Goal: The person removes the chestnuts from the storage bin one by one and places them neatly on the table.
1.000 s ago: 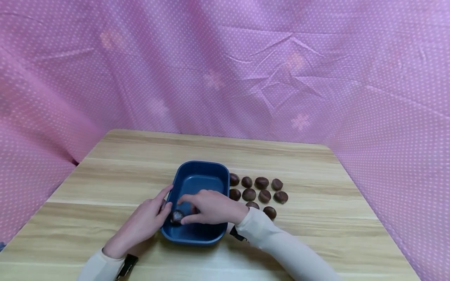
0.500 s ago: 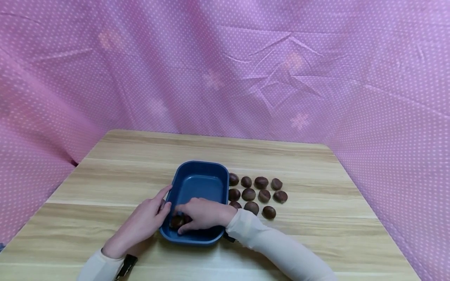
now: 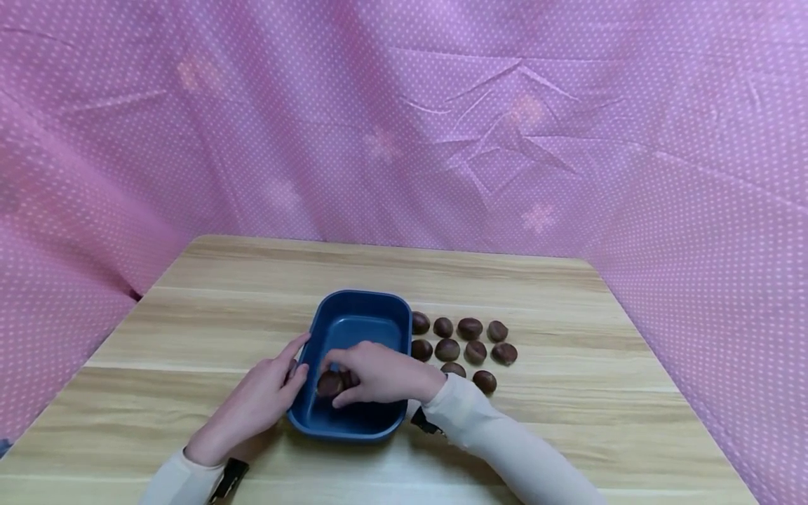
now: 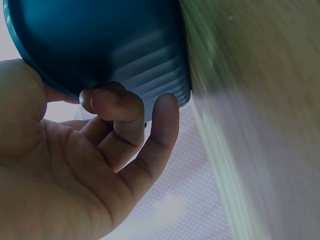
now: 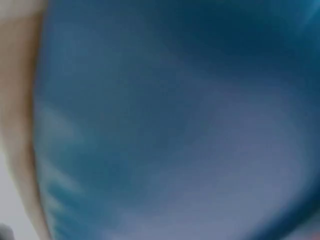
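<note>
A dark blue rectangular container point(image 3: 369, 303) with rounded corners stands on the table. My left hand point(image 3: 261, 393) grips its left side, thumb at the rim; in the left wrist view, the curled fingers of the left hand point(image 4: 100, 145) lie along the ribbed outer wall of the blue container point(image 4: 100, 40). Reaching over the right rim, my right hand point(image 3: 381, 372) holds a brown chestnut point(image 3: 330, 384) inside the container between thumb and fingers. Part of that chestnut is hidden by the fingers. The right wrist view is blurred and filled mostly by the container point(image 5: 150, 125).
Several chestnuts point(image 3: 470, 328) lie in loose rows on the wooden table point(image 3: 252, 280), just right of the container. My right forearm point(image 3: 505, 442) passes in front of the nearest row and covers part of it. Pink dotted cloth point(image 3: 404, 140) hangs around the table.
My right hand dipped toward the container's near left corner, then came back up and right with the chestnut, which now shows brown instead of its pale side. The left hand has stayed put.
</note>
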A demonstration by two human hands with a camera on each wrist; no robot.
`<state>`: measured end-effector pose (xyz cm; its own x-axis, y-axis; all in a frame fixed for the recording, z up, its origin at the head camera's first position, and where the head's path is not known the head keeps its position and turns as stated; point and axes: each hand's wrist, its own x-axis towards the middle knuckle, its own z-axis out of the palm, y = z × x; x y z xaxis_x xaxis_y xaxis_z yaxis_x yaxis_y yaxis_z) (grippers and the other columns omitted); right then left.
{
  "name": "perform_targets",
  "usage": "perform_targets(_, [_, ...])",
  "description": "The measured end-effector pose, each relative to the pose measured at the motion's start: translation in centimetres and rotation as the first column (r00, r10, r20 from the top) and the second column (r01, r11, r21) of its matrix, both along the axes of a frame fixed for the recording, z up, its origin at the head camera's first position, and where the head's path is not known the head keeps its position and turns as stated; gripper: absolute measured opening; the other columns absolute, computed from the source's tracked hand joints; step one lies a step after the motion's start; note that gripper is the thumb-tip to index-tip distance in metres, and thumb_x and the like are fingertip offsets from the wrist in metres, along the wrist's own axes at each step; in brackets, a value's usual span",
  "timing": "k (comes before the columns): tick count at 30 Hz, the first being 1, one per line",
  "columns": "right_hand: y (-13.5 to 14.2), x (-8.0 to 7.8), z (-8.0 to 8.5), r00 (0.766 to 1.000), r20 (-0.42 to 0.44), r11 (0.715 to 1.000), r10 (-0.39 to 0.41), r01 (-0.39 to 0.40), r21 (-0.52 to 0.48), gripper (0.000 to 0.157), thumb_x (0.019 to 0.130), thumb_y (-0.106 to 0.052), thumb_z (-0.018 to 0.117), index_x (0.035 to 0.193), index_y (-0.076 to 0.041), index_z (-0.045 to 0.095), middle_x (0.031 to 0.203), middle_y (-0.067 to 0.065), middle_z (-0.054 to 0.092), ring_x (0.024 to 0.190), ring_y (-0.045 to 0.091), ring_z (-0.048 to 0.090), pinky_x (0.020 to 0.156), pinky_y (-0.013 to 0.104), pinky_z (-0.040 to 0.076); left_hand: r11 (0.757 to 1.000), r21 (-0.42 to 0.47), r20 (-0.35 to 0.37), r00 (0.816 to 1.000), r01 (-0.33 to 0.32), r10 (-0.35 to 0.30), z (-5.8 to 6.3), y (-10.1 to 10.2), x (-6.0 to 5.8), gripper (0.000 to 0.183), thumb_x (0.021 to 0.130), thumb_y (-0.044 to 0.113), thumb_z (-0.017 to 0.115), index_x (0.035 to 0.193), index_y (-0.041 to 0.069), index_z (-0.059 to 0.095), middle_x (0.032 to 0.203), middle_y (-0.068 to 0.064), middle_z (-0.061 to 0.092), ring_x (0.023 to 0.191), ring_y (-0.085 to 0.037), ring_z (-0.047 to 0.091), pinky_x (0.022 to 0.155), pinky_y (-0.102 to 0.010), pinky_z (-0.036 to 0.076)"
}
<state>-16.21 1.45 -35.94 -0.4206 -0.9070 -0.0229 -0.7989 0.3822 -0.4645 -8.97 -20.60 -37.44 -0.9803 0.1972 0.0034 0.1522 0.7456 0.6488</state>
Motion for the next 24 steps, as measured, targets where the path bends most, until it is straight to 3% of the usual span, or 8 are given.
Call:
perform_targets(6, [2.4,0.0,1.6,0.998,-0.038,0.996,-0.042,0.039,-0.080,0.045,0.092,-0.032,0.078,0.130,-0.017,0.061,0.084,-0.010,0.060,0.071,0.000,0.054,0.065,0.015,0.044,1.000,0.003,-0.021,1.000,-0.004,0.004,0.0,-0.1,0.0,0.053,0.106,0.013,0.052,0.155,0.000,0.036,0.066,0.005,0.049,0.051,-0.009,0.045,0.049,-0.026,0.038])
perform_targets(13, [7.5,0.2,2.2,0.992,-0.052,0.984,-0.119,0.111,-0.139,0.043,0.089,-0.027,0.081,0.126,-0.018,0.062,0.088,-0.009,0.062,0.072,0.008,0.058,0.066,0.018,0.047,1.000,-0.011,-0.028,0.999,-0.016,0.015,0.0,0.0,-0.1,0.053,0.106,0.014,0.052,0.156,0.002,0.037,0.065,0.005,0.048,0.051,-0.010,0.045,0.049,-0.026,0.037])
perform_targets(19, [13.0,0.2,2.9,0.968,-0.070,0.960,-0.241,0.227,-0.166,0.044,0.087,-0.024,0.084,0.125,-0.018,0.063,0.086,-0.009,0.063,0.074,0.008,0.058,0.068,0.023,0.050,1.000,-0.014,-0.033,0.999,-0.019,0.019,0.0,0.1,-0.1,0.053,0.106,0.014,0.052,0.156,0.002,0.038,0.064,0.004,0.047,0.050,-0.010,0.044,0.048,-0.026,0.036])
perform_targets(24, [17.7,0.1,3.1,0.942,-0.041,0.937,-0.335,0.328,-0.118,0.046,0.087,-0.021,0.083,0.128,-0.018,0.062,0.089,-0.010,0.063,0.075,0.007,0.058,0.067,0.026,0.051,1.000,-0.013,-0.033,0.999,-0.013,0.012,-0.1,0.0,-0.1,0.053,0.105,0.014,0.052,0.155,0.002,0.038,0.064,0.005,0.047,0.050,-0.010,0.043,0.048,-0.026,0.036])
